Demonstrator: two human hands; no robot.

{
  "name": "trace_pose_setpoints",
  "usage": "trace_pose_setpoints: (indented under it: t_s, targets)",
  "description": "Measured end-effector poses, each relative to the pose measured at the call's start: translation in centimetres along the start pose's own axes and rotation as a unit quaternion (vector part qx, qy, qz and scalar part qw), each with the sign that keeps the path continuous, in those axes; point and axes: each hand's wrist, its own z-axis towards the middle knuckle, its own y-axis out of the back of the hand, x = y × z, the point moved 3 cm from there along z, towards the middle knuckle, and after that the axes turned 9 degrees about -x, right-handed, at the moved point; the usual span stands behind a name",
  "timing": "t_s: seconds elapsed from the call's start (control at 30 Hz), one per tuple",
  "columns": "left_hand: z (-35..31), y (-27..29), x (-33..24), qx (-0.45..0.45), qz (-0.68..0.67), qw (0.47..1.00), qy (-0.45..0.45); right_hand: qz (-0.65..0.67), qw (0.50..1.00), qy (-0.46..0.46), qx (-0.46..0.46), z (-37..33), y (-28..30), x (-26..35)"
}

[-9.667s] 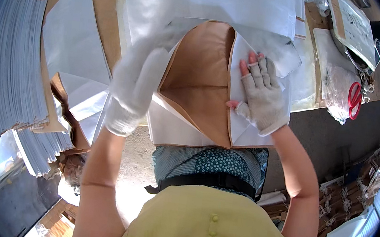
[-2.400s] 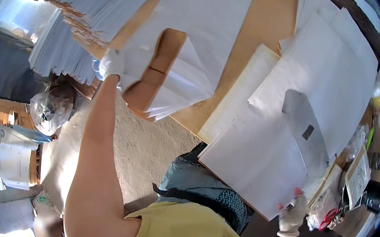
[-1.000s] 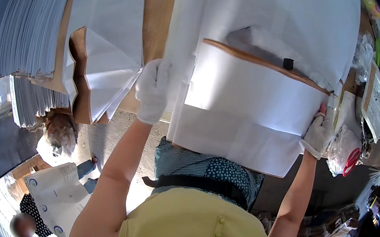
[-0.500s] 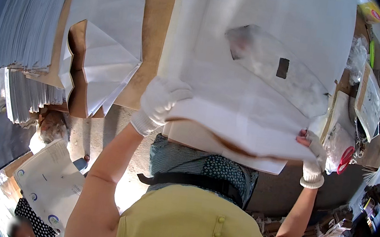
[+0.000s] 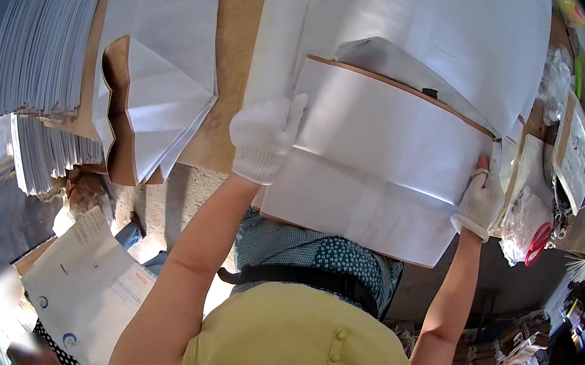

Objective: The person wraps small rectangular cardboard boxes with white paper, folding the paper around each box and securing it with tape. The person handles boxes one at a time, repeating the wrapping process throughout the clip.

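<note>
A large white paper sheet with a brown underside (image 5: pixel 395 133) lies in front of me, its near part folded back so a brown edge shows across it. Under that fold a grey translucent template sheet (image 5: pixel 390 55) is partly covered. My left hand (image 5: pixel 264 134), in a white knit glove, rests at the fold's left side with its thumb stretched along the edge; its other fingers show only in part. At the right side, my right hand (image 5: pixel 482 199) wears a white glove with a bare fingertip showing. Its fingers lie stretched along the paper's edge.
At far left stands a tall stack of white folded paper (image 5: pixel 39 31). Beside it lies a white paper bag with an opened brown-lined end (image 5: pixel 152 97). To the right are red-handled scissors (image 5: pixel 538 243) and clear plastic wrap (image 5: pixel 553 80). A printed white sack (image 5: pixel 90 289) sits lower left.
The sheet's near edge, lifted low before me, has gone over and away from me, covering much of the template. Both hands have moved; the right one is now farther up the sheet's side.
</note>
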Motion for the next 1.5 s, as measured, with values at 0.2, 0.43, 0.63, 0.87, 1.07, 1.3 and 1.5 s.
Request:
trace_pose_setpoints:
  t_s: [0.2,0.43,0.63,0.87,1.07,1.3,1.5]
  targets:
    - [0.9,1.0,-1.2,0.033,-0.033,0.992,0.120,0.011,0.997,0.046,-0.055,0.5,0.1,0.1]
    - [-0.2,0.9,0.0,0.019,0.017,0.999,0.032,0.088,0.996,0.020,-0.026,-0.2,-0.7,-1.0]
    - [0.5,-0.6,-1.7,-0.037,0.121,0.991,-0.035,-0.002,0.999,0.053,-0.009,0.8,-0.8,-0.1]
    - [1.9,-0.3,-7.0,0.041,-0.096,0.976,-0.192,-0.013,1.000,0.010,0.011,1.7,-0.2,-0.3]
    - [2.0,-0.8,-6.2,0.112,-0.101,0.979,-0.135,-0.167,0.985,0.016,-0.032,2.1,0.7,4.4]
    - [0.8,-2.6,-5.0,0.085,-0.001,0.978,-0.192,0.032,0.918,0.393,-0.035,-8.1,-8.9,18.1]
    - [1.8,-1.3,-6.4,0.125,-0.055,0.982,-0.134,-0.102,0.930,0.324,-0.139,-3.1,-5.2,9.6]
